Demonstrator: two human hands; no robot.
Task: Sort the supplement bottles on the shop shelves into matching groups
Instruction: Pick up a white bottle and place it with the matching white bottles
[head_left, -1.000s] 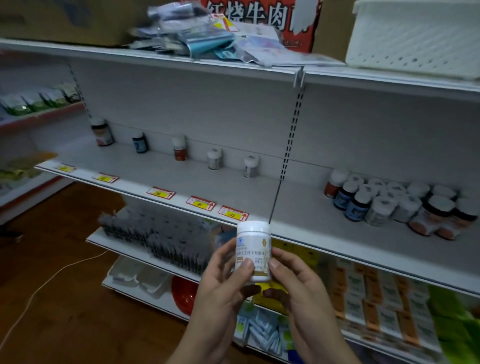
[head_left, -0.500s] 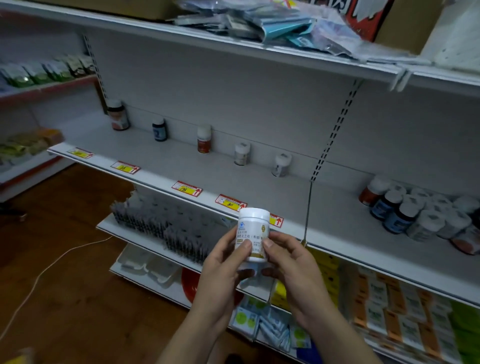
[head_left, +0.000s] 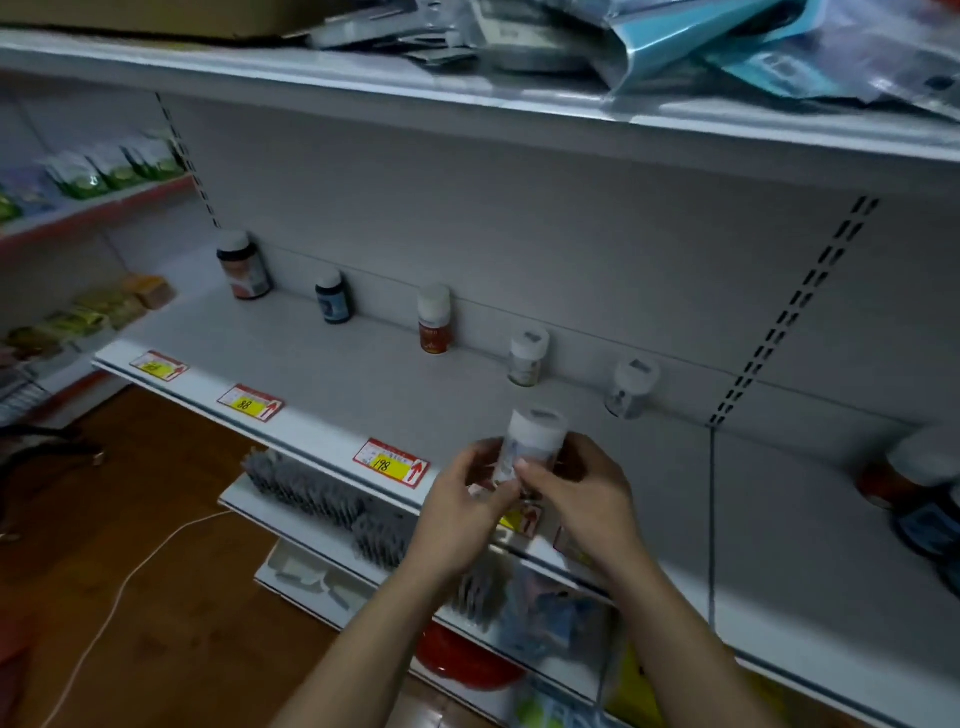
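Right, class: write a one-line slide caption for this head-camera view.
Left hand and right hand hold a white-capped bottle before a shelf where five bottles stand spaced along the back wall.

Held upright over the shelf's (head_left: 332, 384) near edge: white-capped bottle (head_left: 535, 441), blurred. Spaced along the far wall: five-bottle row (head_left: 434, 319). Clustered far right: more bottles (head_left: 914, 483).

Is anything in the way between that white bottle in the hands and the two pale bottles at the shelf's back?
Nothing visible. The left hand and right hand hold the white-capped plastic bottle near the front of the grey shelf; only bare surface lies before the pale white-lidded bottles.
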